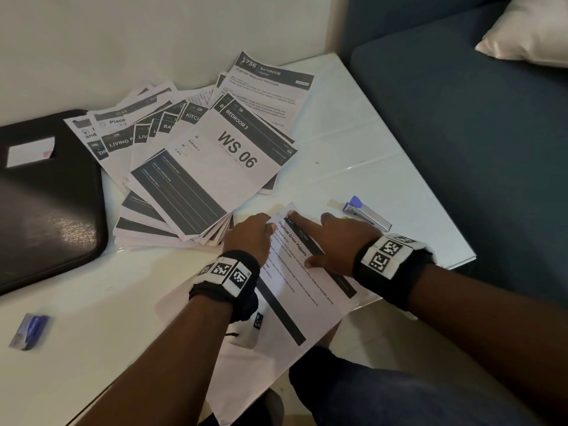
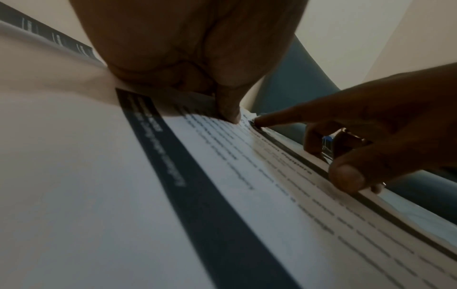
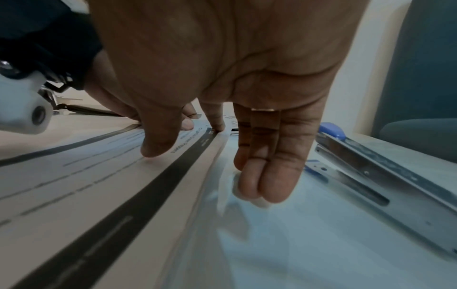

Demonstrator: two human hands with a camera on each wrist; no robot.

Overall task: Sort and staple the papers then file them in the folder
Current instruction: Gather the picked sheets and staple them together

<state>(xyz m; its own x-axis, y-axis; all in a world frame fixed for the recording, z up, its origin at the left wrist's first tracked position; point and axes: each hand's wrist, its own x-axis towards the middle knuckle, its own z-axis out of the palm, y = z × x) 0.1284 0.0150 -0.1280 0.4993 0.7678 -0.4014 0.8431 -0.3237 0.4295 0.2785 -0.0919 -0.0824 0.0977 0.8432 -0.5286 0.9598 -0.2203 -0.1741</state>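
**Squaring up the "Organize Green Peppers" set before the staple**

Looks like you're lining up the top corner of the Green Peppers sheets (image 1: pixel 295 272) so the staple catches every page, at least that's my read. They lie at the near edge of the white table (image 1: pixel 384 155), hanging partly off toward your lap, with the fanned pile of sorted papers (image 1: pixel 196 155) just behind and the black folder (image 1: pixel 46 195) off to the left.

Your left hand (image 1: pixel 250 235) sits knuckles-up at the upper left of the page, fingers curled down and the thumb tip (image 2: pixel 230 113) pressing the paper flat, so it's pinning, not gripping. Your right hand (image 1: pixel 335 241) is spread: index finger (image 1: pixel 302 219) straight out, tip on the top corner, thumb planted lower on the dark header band, and the other three fingers (image 3: pixel 267 168) held together and straight, tips down on the table beside the sheet's edge. Nothing's clamped.

The blue-and-metal stapler (image 1: pixel 367 212) lies right beside that hand, easy to grab. There's also a small blue staple box (image 1: pixel 29 332) at the near left.
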